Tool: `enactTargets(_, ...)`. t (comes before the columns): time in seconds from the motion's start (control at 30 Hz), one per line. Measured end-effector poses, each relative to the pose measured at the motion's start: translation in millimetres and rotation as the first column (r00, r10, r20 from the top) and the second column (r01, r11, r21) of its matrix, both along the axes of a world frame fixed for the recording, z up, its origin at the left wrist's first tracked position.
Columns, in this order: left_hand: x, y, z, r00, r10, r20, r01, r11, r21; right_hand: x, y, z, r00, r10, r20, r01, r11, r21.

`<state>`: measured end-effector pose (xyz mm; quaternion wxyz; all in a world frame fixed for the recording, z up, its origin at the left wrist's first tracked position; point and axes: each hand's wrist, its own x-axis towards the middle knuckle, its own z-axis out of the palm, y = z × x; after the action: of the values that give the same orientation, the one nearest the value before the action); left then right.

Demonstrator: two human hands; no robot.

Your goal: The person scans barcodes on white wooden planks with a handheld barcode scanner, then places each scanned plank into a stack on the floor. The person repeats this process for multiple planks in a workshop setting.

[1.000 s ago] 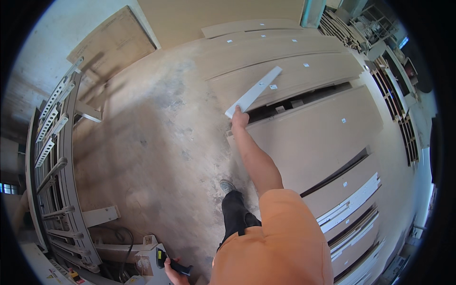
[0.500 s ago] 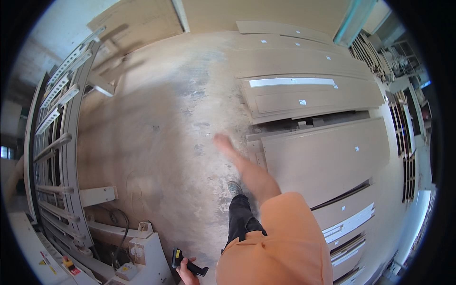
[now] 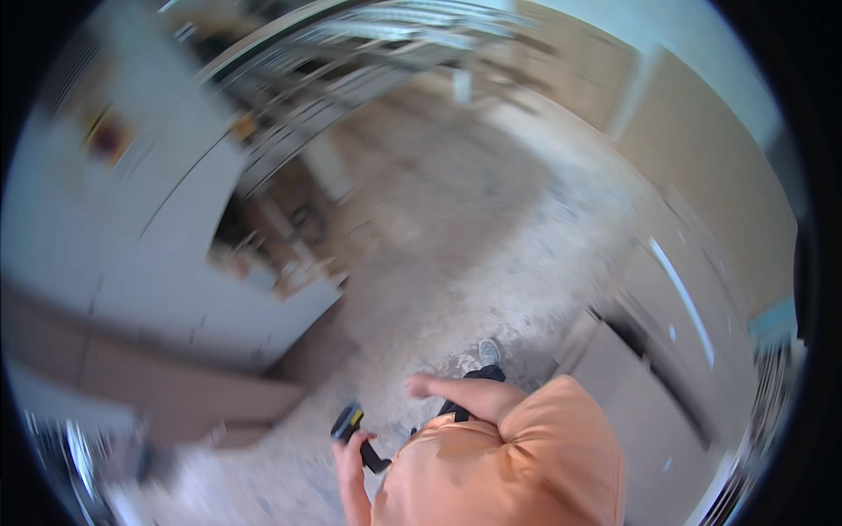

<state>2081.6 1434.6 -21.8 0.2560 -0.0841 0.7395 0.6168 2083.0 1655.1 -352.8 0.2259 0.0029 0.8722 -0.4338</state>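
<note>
My left hand (image 3: 349,454) is wrapped round the grip of a black handheld scanner (image 3: 348,420) with a yellow label on its head. It holds the scanner low, beside the front of my orange shirt. My right hand (image 3: 420,385) hangs in front of my body, over the concrete floor (image 3: 421,254), with the forearm bent across. Motion smears its fingers, so their pose is not plain, and no object shows in it. One shoe (image 3: 489,352) is visible on the floor ahead of me.
A large pale machine cabinet (image 3: 114,210) stands at left, with a metal rack (image 3: 351,70) beyond it. Flat brown panels lie in stacks (image 3: 640,386) at right. Tall boards (image 3: 719,167) lean on the far wall. Blur softens much of the room.
My view has swung left, bringing the machine cabinet in close and moving the panel stacks to the right. My left hand and the scanner show more fully; my right forearm now crosses my body.
</note>
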Motion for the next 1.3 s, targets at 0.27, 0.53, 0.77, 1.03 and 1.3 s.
enactTargets(0.27,9,-154,-10,0.954,0.275,0.121,-0.253,0.953,-0.167,35,42,-24,0.919,0.076,0.387,-0.251,0.871,0.423)
enactTargets(0.53,27,-227,-25,0.565,0.782,0.263,-0.817,0.575,0.046,-102,-62,-1,0.534,0.603,0.593,-0.845,0.394,0.36)
enactTargets(0.77,-24,-388,30,0.313,0.944,0.107,-0.947,0.318,-0.034,-383,-410,14,0.727,0.675,0.126,-0.661,0.639,0.392)
enactTargets(1.03,-101,-559,36,0.137,0.962,0.234,-0.964,0.076,0.254,-500,-812,168,0.833,0.541,-0.112,-0.548,0.78,-0.303)
enactTargets(1.3,-198,-804,34,0.427,0.884,0.192,-0.862,0.333,0.383,-458,-852,46,0.581,0.802,0.14,-0.786,0.507,0.353)
